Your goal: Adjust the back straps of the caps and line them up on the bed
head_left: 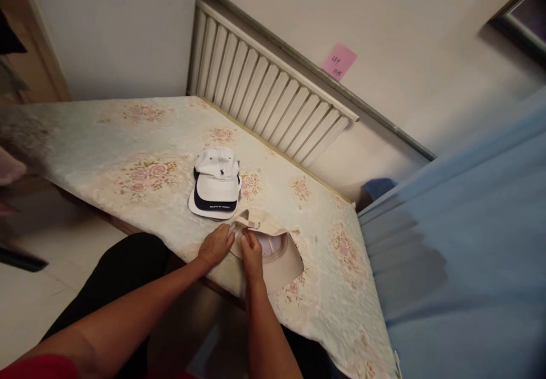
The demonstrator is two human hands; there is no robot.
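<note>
Bare forearms are seen reaching up from the bottom edge toward a beige cap (pixel 279 254) that lies upside down near the front edge of a table (pixel 106 140) covered with a pale floral cloth. The cap's back strap is pinched by the left hand (pixel 216 244), whose fingers are curled closed on it, and by the right hand (pixel 251 254), which is likewise closed on the band just beside the left; how firmly the strap is held cannot be told for certain, since the fingertips are partly hidden. Two white caps with navy trim (pixel 215 184) are stacked a little farther back on the table, near the beige cap but apart from it. A white slatted radiator cover (pixel 264 83) is set against the wall behind, and a pink sticky note (pixel 339 61) is stuck above it. Blue fabric (pixel 469 242) is seen at the right.
</note>
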